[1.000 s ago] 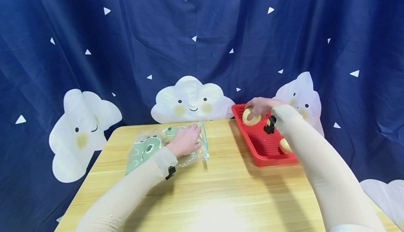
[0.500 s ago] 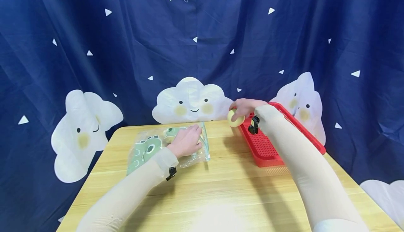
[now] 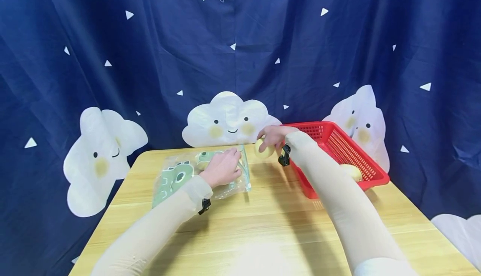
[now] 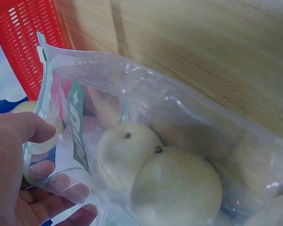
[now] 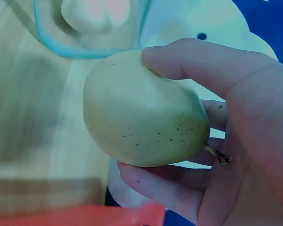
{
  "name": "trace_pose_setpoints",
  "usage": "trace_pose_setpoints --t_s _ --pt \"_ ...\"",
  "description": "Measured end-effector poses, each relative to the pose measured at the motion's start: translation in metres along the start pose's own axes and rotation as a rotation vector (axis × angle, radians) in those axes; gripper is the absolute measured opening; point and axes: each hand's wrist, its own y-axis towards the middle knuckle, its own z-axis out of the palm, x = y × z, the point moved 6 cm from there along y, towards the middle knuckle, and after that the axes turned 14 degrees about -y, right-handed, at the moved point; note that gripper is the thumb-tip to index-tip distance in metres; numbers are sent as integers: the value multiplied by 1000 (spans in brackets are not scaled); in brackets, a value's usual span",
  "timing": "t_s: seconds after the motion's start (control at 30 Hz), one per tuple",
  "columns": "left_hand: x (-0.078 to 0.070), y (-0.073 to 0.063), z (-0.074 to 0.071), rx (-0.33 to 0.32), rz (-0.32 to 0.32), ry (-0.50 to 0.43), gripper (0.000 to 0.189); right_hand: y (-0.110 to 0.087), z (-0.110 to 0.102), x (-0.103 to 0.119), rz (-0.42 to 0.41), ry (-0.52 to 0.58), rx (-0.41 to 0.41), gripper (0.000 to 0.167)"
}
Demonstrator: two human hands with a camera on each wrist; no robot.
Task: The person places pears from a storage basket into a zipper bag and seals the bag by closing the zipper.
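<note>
My left hand (image 3: pixel 222 168) grips the opening edge of a clear zip bag (image 3: pixel 176 180) printed with green dinosaurs. Through its film, the left wrist view shows several pale yellow pears (image 4: pixel 179 188) inside, with the bag's mouth held apart. Between the bag and the red basket, my right hand (image 3: pixel 275 135) holds another pear (image 5: pixel 144 110) above the table. Thumb and fingers wrap around this fruit, and its brown stem points toward the palm. The bag's mouth appears just beyond the held pear in the right wrist view.
The red plastic basket (image 3: pixel 345 150) stands at the right of the wooden table (image 3: pixel 233 226), with a pear (image 3: pixel 351 171) showing inside, partly behind my right sleeve. A dark blue curtain (image 3: pixel 240 67) with cloud faces hangs behind the table's far edge.
My right hand has carried the pear leftward out of the basket, over its rim, and close to the bag's mouth. The left hand and bag have stayed put.
</note>
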Motion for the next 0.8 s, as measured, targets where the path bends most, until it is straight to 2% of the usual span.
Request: trace_pose_setpoints --t_s 0.2,0.37,0.53,0.67,0.8 --pt "0 -1 0 -13 12 9 35 11 19 8 8 88 32 63" --pt "0 -1 -1 -27 17 24 42 24 37 11 -25 106 12 64" --pt "-1 -1 -1 -13 12 22 50 35 54 12 -49 114 -16 68" --pt "-1 0 -1 -16 14 17 54 40 61 18 -67 109 -43 67" --pt "0 1 -1 -27 15 19 54 42 69 27 -120 130 -35 68"
